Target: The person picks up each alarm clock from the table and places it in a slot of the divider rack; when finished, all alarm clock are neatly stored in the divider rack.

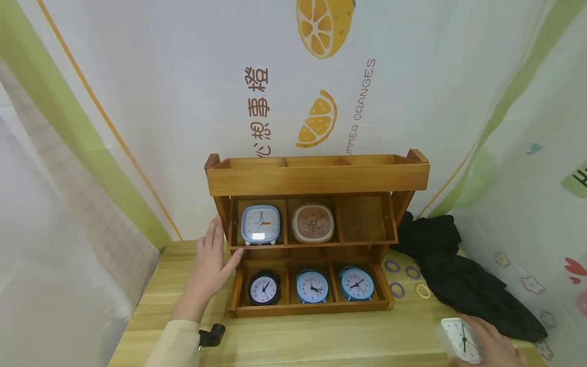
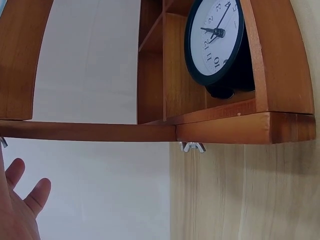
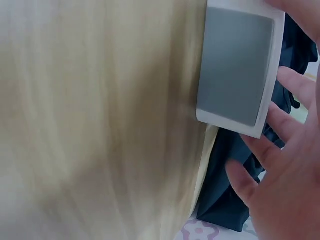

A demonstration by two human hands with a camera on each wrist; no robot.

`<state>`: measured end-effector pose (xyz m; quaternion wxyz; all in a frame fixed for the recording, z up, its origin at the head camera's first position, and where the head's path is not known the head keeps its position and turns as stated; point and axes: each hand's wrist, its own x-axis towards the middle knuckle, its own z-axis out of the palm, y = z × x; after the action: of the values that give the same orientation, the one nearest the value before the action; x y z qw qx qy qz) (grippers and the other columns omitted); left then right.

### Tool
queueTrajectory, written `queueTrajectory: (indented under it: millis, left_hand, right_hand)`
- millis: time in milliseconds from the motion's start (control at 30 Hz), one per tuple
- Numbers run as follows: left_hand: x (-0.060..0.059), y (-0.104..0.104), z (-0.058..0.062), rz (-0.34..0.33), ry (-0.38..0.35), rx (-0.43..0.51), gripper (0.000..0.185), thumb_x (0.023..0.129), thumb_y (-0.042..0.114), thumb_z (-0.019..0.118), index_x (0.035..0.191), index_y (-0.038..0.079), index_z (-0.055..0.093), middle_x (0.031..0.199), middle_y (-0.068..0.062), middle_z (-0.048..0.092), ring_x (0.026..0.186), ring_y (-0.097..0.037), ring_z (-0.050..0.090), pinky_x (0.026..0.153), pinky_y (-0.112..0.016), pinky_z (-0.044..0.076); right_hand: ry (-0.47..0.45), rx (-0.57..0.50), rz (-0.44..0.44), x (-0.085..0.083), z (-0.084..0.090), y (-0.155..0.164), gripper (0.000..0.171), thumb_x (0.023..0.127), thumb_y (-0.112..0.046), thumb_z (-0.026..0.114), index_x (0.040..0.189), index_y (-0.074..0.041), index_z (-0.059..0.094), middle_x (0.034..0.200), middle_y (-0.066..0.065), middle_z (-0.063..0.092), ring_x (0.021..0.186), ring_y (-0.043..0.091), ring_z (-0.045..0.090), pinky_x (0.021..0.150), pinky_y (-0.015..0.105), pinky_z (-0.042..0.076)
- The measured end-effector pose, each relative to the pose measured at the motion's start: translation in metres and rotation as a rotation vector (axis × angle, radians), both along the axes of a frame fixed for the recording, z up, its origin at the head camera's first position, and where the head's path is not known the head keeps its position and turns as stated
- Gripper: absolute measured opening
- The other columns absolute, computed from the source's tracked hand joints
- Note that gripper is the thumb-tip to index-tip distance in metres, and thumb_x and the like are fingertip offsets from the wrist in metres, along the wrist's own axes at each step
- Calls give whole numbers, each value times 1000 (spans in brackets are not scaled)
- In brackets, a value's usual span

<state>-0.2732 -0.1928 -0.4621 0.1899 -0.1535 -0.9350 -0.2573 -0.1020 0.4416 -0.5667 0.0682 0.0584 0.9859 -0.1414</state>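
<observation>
Nearest, at the front right corner of the pale wood-grain table, the right hand grips a square white clock, fingers curled round its smooth plastic case; the right wrist view shows its flat grey panel. A crumpled black cloth lies just beyond it, with thin purple and yellow rings beside. Farther left, the left hand is flat, fingers straight and together, palm against the left side of the wooden tiered shelf. Its lower compartments hold a round black clock and two round blue clocks; the middle tier holds a rounded-square blue clock and a beige one.
</observation>
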Motion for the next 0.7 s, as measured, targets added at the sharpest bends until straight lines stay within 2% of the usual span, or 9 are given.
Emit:
queueTrajectory:
  millis: [100, 200, 267, 400, 500, 700]
  left_hand:
    - [-1, 1, 0, -1, -1, 0, 96, 104, 43, 57, 167, 9, -7, 173, -24, 5, 133, -53, 33, 99, -71, 44]
    - [0, 1, -1, 3, -4, -3, 97, 104, 43, 58, 167, 10, -8, 173, -24, 5, 134, -53, 33, 100, -72, 43]
    - [0, 1, -1, 6, -7, -3, 98, 104, 44, 58, 167, 10, -8, 173, -23, 4, 135, -53, 32, 100, -71, 43]
    - [1, 2, -1, 8, -8, -1, 97, 104, 43, 58, 167, 9, -7, 173, -23, 4, 136, -52, 31, 100, -71, 43]
    - [2, 2, 0, 7, -5, 0, 97, 104, 43, 58, 167, 9, -7, 173, -23, 5, 136, -52, 32, 101, -71, 42]
    - [1, 2, 0, 10, -1, -2, 97, 104, 43, 58, 167, 7, -6, 173, -24, 5, 136, -52, 32, 103, -71, 41]
  right_hand:
    - [102, -43, 77, 1, -6, 5, 103, 76, -56, 88, 145, 7, 45, 135, 36, 49, 113, 60, 55, 82, 69, 50]
    - [136, -85, 111, 1, -6, 5, 97, 77, -47, 90, 143, 8, 46, 134, 36, 49, 113, 62, 53, 85, 69, 49]
    - [146, -89, 116, 0, -4, 5, 96, 76, -46, 91, 142, 9, 47, 134, 37, 49, 114, 61, 52, 86, 69, 48]
    - [227, -55, 97, -2, 7, -5, 99, 69, -47, 94, 140, 7, 50, 131, 36, 52, 113, 57, 54, 85, 70, 48]
    - [339, -57, 86, -5, 26, -20, 101, 64, -44, 98, 139, 3, 51, 130, 34, 51, 111, 55, 53, 83, 72, 46]
    - [546, -116, 106, -19, 87, -60, 108, 57, -40, 103, 145, -4, 51, 138, 28, 45, 115, 49, 45, 78, 69, 42]
